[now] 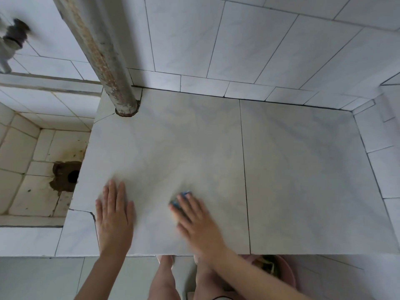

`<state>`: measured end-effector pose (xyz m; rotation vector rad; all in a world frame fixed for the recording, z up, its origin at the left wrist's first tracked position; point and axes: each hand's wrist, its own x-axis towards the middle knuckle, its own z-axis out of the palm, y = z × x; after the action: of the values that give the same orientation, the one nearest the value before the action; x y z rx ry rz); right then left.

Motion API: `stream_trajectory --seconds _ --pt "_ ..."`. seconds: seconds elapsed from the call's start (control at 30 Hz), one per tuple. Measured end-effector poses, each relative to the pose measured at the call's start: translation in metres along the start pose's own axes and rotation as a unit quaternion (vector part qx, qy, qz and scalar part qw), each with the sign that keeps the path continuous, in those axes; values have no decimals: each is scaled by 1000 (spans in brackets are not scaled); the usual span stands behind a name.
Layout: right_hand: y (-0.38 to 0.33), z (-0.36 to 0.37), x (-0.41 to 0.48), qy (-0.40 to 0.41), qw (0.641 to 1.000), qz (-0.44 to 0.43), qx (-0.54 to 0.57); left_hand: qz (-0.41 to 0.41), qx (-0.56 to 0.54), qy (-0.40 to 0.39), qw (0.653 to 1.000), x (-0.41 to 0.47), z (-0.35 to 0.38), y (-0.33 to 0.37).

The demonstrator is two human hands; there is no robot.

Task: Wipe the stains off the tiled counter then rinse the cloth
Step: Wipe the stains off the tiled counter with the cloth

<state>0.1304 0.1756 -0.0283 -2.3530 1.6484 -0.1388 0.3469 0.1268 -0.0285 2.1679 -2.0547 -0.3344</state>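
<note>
Down near the bench (pixel 303 169) front edge, left grip (pixel 114 215) lies flat, fingers straight; blurred right grip (pixel 194 219) presses flat-fingered on a half-hidden blue cloth (pixel 185 194).

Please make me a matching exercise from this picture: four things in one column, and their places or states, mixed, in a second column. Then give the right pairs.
1. left hand
2. right hand
3. pipe
4. drain hole

A. in the sink floor
B. flat on the bare counter
C. presses on the blue cloth
D. stands at the counter's far left corner

Pairs: 1-B, 2-C, 3-D, 4-A
</note>
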Motion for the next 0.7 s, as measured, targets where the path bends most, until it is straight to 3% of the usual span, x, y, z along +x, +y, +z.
stream_trajectory --seconds 0.07,0.17,0.23,0.33,0.47,0.53,0.7 --pt "-19 5 -3 -10 1000 -25 -2 -6 -3 -2 1000 0 0 2" --pt "8 -2 -4 -17 999 -17 -36 -6 -4 -4 1000 -2 0 1" --pt "47 -12 -16 -16 995 91 -42 0 -5 -4 1000 -7 0 1" --pt "96 -26 -63 14 960 280 -25 2 -13 -8 1000 -19 2 -2" --pt "82 -17 -100 33 926 372 -55 7 -25 -6 1000 -25 4 -6" --pt "56 -7 -93 33 922 382 -48 17 -28 -12 999 -24 3 -7" --pt "-32 12 -54 -36 960 275 -24 51 -26 -35 998 -27 -7 -20"
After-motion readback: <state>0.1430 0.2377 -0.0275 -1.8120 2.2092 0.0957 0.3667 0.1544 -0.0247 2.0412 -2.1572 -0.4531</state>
